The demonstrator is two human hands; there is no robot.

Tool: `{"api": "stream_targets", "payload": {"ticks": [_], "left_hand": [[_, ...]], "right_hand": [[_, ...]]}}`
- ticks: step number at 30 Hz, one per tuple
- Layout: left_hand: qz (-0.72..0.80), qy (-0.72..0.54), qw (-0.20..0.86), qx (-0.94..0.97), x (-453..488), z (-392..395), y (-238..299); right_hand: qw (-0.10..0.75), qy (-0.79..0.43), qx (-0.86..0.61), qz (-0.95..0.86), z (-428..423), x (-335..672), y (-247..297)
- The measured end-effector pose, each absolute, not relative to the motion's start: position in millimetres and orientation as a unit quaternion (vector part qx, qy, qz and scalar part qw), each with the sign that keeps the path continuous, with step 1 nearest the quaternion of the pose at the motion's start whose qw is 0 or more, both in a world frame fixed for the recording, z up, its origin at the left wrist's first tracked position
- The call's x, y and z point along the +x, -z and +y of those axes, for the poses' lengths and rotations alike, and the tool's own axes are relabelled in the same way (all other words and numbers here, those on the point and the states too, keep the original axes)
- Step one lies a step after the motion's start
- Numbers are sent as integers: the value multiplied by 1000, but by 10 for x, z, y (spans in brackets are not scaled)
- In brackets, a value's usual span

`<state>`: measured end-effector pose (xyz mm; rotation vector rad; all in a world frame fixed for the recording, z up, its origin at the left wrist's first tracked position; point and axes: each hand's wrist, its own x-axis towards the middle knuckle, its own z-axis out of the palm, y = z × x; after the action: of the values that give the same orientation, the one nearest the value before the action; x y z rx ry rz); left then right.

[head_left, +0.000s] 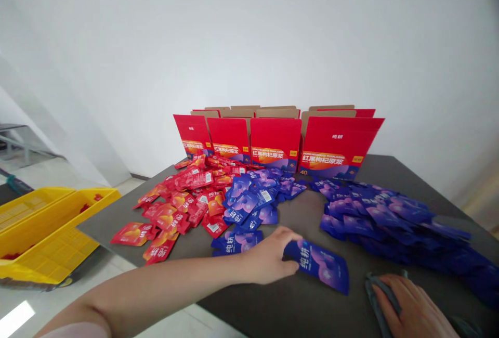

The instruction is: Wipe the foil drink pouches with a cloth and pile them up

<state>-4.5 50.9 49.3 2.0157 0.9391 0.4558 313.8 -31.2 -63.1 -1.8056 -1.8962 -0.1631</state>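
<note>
Grey table (307,210) on my feed: I see red boxes (275,140) across its back, blue pouches (374,210) at its centre and right, red pouches (171,213) left. Near its front edge, the right hand (413,304) clutches cloth (373,291); the left hand (273,255) pinches one blue pouch (325,268).

Packing workroom by its look, open red cartons (276,138) lined up beyond the left fingers (287,235), loose red sachets (171,216) and blue sachets (370,208) heaped nearer them across the bench (302,213), yellow crate (72,247) farther left
</note>
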Motion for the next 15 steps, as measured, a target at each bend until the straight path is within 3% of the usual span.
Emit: {"api": "stream_targets", "payload": {"ticks": [8,12,15], "left_hand": [[241,-130,246,930,146,145,-239],[214,-106,117,964,260,129,-103],[207,-95,51,972,261,139,-58]], "right_hand": [[310,39,-645,-697,-224,2688,74],[223,81,-616,-752,-169,2299,107],[203,89,-627,-747,-164,2326,204]]}}
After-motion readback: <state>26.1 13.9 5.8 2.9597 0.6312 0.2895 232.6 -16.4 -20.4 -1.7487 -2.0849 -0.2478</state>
